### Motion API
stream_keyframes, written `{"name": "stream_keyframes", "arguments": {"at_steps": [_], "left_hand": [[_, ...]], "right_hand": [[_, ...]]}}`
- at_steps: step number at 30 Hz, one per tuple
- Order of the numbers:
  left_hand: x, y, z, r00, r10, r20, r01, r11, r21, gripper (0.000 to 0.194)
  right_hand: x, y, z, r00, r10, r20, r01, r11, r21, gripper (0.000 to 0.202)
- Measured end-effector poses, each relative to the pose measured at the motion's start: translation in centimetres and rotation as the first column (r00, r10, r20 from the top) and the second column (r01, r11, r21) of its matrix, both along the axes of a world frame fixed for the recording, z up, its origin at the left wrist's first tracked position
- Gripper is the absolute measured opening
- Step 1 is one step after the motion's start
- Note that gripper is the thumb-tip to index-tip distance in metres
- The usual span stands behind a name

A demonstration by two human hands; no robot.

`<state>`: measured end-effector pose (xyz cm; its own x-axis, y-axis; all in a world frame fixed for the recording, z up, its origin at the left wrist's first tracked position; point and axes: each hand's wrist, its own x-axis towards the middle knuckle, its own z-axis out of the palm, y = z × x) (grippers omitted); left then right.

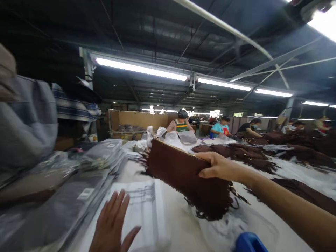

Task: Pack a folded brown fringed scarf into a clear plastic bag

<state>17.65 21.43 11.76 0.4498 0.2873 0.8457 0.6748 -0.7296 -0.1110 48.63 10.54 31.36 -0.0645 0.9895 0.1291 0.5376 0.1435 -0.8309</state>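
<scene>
A dark brown fringed pouch with a gold zip along its top edge is held up over the white table. My right hand pinches it near the zip, thumb on the front face. Short tassels hang from its lower edge and left end, and a strap with a metal clip dangles at the right. My left hand is spread open, palm down, over a white printed sheet in clear plastic. Whether it touches the sheet I cannot tell.
Plastic-bagged grey goods are stacked at the left. More brown fringed pouches lie at the right. A blue plastic object sits at the near edge. Several people, one in a green apron, work across the table.
</scene>
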Motion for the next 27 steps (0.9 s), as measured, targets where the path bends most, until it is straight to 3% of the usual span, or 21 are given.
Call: {"name": "stream_keyframes", "arguments": {"at_steps": [2, 4, 5, 7, 9, 10, 12, 13, 15, 19, 23, 25, 27], "left_hand": [[-1.4, -2.0, 4.7, 0.993, -0.091, -0.072, 0.095, 0.994, 0.057, 0.079], [-3.3, -4.6, 7.6, 0.942, -0.174, -0.286, 0.138, 0.980, -0.144, 0.071], [-4.4, -6.0, 8.1, 0.898, -0.223, -0.379, 0.094, 0.939, -0.330, 0.061], [-6.9, -8.7, 7.3, 0.795, -0.363, -0.486, -0.064, 0.747, -0.662, 0.032], [-9.3, -11.3, 5.2, 0.744, -0.466, -0.479, -0.216, 0.511, -0.832, 0.008], [-10.3, -12.5, 4.1, 0.745, -0.485, -0.458, -0.249, 0.435, -0.865, 0.002], [-11.9, -14.0, 2.7, 0.775, -0.467, -0.425, -0.262, 0.374, -0.889, 0.005], [-12.3, -14.4, 2.6, 0.786, -0.452, -0.422, -0.262, 0.375, -0.889, 0.007], [-13.0, -14.3, 3.7, 0.797, -0.401, -0.452, -0.263, 0.443, -0.857, 0.010], [-14.1, -11.8, 8.6, 0.852, -0.155, -0.500, -0.281, 0.671, -0.687, 0.016], [-15.9, -8.9, 12.5, 0.912, -0.006, -0.411, -0.254, 0.778, -0.575, 0.013], [-16.7, -7.8, 13.2, 0.902, 0.082, -0.424, -0.264, 0.882, -0.391, 0.014], [-17.6, -7.0, 13.0, 0.870, 0.149, -0.470, -0.224, 0.969, -0.107, 0.019]], "right_hand": [[-4.0, -2.7, -1.4, 0.974, 0.129, 0.186, -0.124, 0.992, -0.037, 0.024], [-7.7, -5.4, -3.3, 0.919, 0.242, 0.312, -0.217, 0.970, -0.112, 0.022], [-9.3, -6.6, -4.2, 0.889, 0.297, 0.348, -0.254, 0.953, -0.164, 0.024], [-12.1, -8.7, -6.0, 0.839, 0.378, 0.392, -0.293, 0.920, -0.261, 0.030], [-14.0, -10.3, -7.4, 0.809, 0.420, 0.413, -0.299, 0.897, -0.326, 0.038], [-14.6, -10.8, -7.9, 0.799, 0.429, 0.422, -0.297, 0.891, -0.343, 0.041], [-15.3, -11.4, -8.4, 0.771, 0.447, 0.454, -0.303, 0.884, -0.357, 0.043], [-15.5, -11.5, -8.5, 0.749, 0.446, 0.490, -0.301, 0.888, -0.348, 0.041], [-15.5, -11.3, -8.3, 0.697, 0.398, 0.597, -0.269, 0.916, -0.297, 0.029], [-15.2, -9.9, -7.3, 0.644, 0.227, 0.730, -0.180, 0.973, -0.144, 0.011], [-14.8, -8.0, -6.1, 0.606, 0.066, 0.793, -0.134, 0.991, 0.020, 0.008], [-14.8, -7.3, -5.8, 0.570, -0.005, 0.821, -0.161, 0.980, 0.118, 0.004], [-15.0, -6.9, -6.3, 0.518, -0.077, 0.852, -0.232, 0.946, 0.226, 0.009]]}}
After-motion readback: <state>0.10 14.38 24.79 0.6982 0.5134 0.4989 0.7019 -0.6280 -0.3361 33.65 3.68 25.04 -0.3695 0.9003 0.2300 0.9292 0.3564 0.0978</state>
